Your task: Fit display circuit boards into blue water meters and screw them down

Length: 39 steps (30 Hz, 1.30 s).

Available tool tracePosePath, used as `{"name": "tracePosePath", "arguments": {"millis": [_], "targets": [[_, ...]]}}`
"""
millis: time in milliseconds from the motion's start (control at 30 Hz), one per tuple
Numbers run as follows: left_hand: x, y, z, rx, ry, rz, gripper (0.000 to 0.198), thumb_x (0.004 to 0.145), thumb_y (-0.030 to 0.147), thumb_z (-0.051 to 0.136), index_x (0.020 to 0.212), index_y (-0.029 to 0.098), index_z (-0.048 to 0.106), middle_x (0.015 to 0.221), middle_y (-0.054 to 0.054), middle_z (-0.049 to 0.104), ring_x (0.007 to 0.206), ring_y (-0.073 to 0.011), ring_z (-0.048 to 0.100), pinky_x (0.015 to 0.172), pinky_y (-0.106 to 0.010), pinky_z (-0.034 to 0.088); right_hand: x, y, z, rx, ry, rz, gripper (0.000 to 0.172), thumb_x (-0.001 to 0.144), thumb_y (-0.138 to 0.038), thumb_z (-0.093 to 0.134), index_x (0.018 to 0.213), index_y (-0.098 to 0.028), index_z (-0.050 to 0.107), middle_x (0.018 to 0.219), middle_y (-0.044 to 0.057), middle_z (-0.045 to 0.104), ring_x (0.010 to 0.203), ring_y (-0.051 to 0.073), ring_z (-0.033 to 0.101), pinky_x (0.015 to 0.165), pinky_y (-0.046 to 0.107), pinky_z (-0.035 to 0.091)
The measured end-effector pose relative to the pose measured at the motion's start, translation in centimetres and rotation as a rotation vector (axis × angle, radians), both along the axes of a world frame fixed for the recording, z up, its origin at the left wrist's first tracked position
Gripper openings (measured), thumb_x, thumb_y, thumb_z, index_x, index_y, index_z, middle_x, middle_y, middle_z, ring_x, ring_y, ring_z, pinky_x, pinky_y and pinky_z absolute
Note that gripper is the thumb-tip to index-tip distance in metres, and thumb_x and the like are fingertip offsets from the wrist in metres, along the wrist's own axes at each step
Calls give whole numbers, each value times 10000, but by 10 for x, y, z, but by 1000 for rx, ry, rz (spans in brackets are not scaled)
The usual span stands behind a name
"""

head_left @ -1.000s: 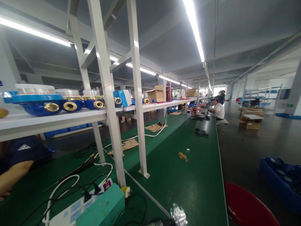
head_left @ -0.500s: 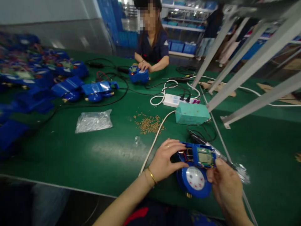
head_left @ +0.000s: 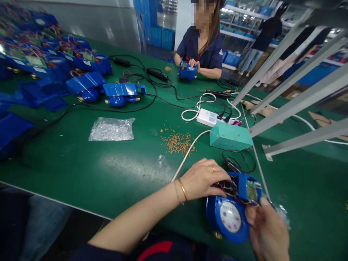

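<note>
Along the far left of the green bench [head_left: 67,166] lie heaps of wired blue water meters [head_left: 35,59], then a clear bag of small parts [head_left: 111,129] and a scatter of brass pins [head_left: 178,142]. Far off, a co-worker [head_left: 201,47] handles another meter [head_left: 187,71], beyond a white power strip [head_left: 208,117]. Nearest, the left hand [head_left: 202,180] curls its fingers over the wiring of a blue water meter [head_left: 227,214], tilted between both hands just in front of a teal box [head_left: 231,136]. The right hand [head_left: 268,233] grips its lower right edge. The dial's print is too small to read.
</note>
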State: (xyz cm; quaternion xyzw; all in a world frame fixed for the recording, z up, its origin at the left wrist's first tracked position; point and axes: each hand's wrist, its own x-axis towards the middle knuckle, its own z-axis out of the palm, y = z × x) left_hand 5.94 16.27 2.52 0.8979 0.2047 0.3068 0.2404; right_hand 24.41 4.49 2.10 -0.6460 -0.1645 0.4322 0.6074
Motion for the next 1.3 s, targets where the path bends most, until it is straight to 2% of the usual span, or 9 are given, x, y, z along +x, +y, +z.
{"name": "tracePosePath", "arguments": {"millis": [133, 333, 467, 667, 800, 900, 1033, 1133, 1300], "targets": [[7, -3, 0, 1, 26, 20, 424, 778, 397, 762, 1138, 189, 680, 995, -16, 754, 928, -195, 594, 808, -332, 353, -6, 2, 6, -28, -5, -47, 414, 625, -457, 810, 583, -170, 515, 438, -41, 488, 380, 67, 417, 362, 162, 331], [17, -8, -1, -62, 100, 101, 230, 828, 438, 711, 959, 254, 754, 911, 8, 738, 946, -200, 534, 836, -390, 268, -4, 1, 2, -38, -7, -70, 432, 616, -470, 816, 575, -172, 506, 439, -43, 479, 387, 65, 415, 372, 156, 352], [22, -16, -8, -64, 48, 134, 184, 867, 435, 673, 911, 277, 756, 928, 26, 732, 1000, -195, 520, 879, -410, 243, -1, 0, -1, -39, 20, -61, 422, 657, -457, 797, 560, -173, 500, 440, -44, 467, 387, 60, 414, 376, 150, 356], [18, -25, -20, 96, -72, 123, 222, 955, 379, 563, 983, 228, 724, 1026, 20, 740, 1015, -175, 536, 896, -383, 279, -1, 2, 2, -68, 71, -96, 372, 644, -401, 789, 549, -177, 507, 441, -52, 452, 381, 50, 387, 357, 142, 330], [15, -27, -21, 118, -153, 96, 355, 924, 512, 557, 1066, 220, 702, 1051, 5, 752, 951, -165, 576, 893, -367, 309, -8, 5, 12, -85, 56, -92, 420, 568, -439, 831, 526, -176, 506, 430, -55, 451, 376, 51, 379, 358, 150, 343], [18, -32, -23, 76, -257, 129, 372, 900, 549, 567, 1004, 229, 727, 1024, 5, 757, 894, -147, 608, 833, -330, 356, -11, 6, 15, -75, 23, -29, 476, 557, -485, 844, 508, -177, 485, 424, -54, 449, 375, 52, 382, 368, 156, 363], [22, -34, -25, -60, -307, 48, 237, 933, 392, 592, 915, 216, 751, 919, 24, 764, 820, -94, 628, 792, -258, 401, -8, 5, 12, -51, 18, -22, 469, 553, -478, 857, 522, -175, 499, 427, -57, 445, 377, 48, 384, 370, 145, 363], [23, -32, -25, -105, -298, 50, 182, 902, 377, 644, 857, 243, 758, 991, 44, 760, 896, -108, 629, 878, -301, 376, -5, 5, 9, -85, 56, -39, 484, 523, -491, 874, 512, -176, 507, 423, -52, 438, 373, 49, 373, 355, 146, 355], [26, -36, -26, -106, -275, 160, 200, 871, 437, 667, 812, 272, 764, 1197, 48, 710, 1111, -160, 561, 964, -355, 331, -4, 7, 10, -158, 119, -51, 558, 409, -525, 910, 458, -182, 472, 390, -47, 405, 354, 53, 354, 333, 159, 356]]}}
